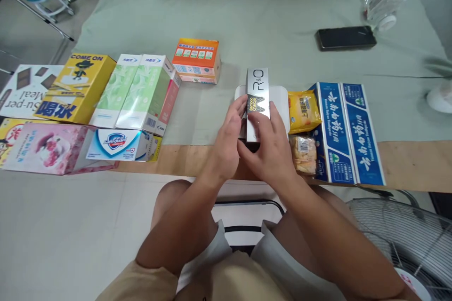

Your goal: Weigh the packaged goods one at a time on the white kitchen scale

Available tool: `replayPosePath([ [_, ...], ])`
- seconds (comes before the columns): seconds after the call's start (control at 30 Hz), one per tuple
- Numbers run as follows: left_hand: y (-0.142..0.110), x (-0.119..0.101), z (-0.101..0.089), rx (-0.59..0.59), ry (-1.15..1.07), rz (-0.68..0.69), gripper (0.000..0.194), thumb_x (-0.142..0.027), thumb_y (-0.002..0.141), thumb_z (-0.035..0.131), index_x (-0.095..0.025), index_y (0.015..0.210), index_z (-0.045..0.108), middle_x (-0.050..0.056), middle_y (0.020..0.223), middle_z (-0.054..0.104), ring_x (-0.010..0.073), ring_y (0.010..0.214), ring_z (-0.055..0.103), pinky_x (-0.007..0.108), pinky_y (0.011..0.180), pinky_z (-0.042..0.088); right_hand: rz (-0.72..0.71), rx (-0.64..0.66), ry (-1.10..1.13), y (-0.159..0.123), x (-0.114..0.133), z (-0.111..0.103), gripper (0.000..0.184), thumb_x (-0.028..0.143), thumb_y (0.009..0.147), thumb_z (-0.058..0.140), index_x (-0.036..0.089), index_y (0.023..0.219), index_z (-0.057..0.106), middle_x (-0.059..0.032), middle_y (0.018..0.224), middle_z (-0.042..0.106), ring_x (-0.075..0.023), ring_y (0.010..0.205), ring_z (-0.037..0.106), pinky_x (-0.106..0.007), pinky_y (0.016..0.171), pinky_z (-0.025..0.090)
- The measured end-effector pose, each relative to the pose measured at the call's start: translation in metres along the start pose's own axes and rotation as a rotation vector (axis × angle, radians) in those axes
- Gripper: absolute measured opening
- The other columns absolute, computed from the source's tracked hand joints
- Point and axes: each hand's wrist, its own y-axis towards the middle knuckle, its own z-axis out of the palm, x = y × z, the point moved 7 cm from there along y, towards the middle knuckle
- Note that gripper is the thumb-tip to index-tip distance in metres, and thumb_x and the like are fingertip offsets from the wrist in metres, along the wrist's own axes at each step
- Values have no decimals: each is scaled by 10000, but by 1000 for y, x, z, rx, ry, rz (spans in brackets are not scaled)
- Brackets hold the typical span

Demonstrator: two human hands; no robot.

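Note:
A long white and black Bamboo Charcoal toothpaste box (258,85) lies between my hands near the front edge of the table, its far end pointing away from me. My left hand (228,143) presses along the box's left side with its fingers. On the other side my right hand (271,146) grips the box, with fingers bent over its top and right edge. Beneath the box is a white object with rounded corners (280,99), mostly covered. Just right of it are a yellow packet (304,111) and a clear-wrapped bar with a barcode (303,154).
Blue toothpaste boxes (335,131) lie at right. To the left are a Safeguard box (118,145), green-white boxes (143,91), a yellow box (76,87) and a pink box (45,148). An orange box (197,56), phone (346,38) and plastic bottle (383,2) sit farther back.

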Motion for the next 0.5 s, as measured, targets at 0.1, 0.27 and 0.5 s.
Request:
replayPosePath([
  [0.1, -7, 0, 5, 87, 22, 36, 699, -733, 1038, 283, -326, 1589, 422, 14, 1737, 412, 268, 1661, 302, 447, 1352, 343, 10, 41, 10, 1, -2, -1, 462, 359, 885, 656, 201, 1313, 584, -291, 1644, 410, -450, 1604, 352, -697, 1130, 499],
  [0.27, -25, -18, 21, 220, 64, 174, 671, -720, 1038, 347, -408, 1632, 377, -56, 1794, 278, 273, 1686, 226, 468, 1386, 283, -56, -87, 3, -10, 10, -44, 371, 281, 906, 639, 261, 1277, 642, -182, 1691, 405, -433, 1592, 389, -676, 1143, 527],
  [0.5, -29, -32, 61, 387, 156, 255, 619, -633, 1073, 358, -261, 1546, 505, 85, 1672, 503, 278, 1560, 475, 450, 1327, 384, -16, -349, -147, -40, -36, -129, 374, 225, 839, 739, 239, 1213, 724, -172, 1670, 453, -408, 1521, 504, -607, 1088, 616],
])
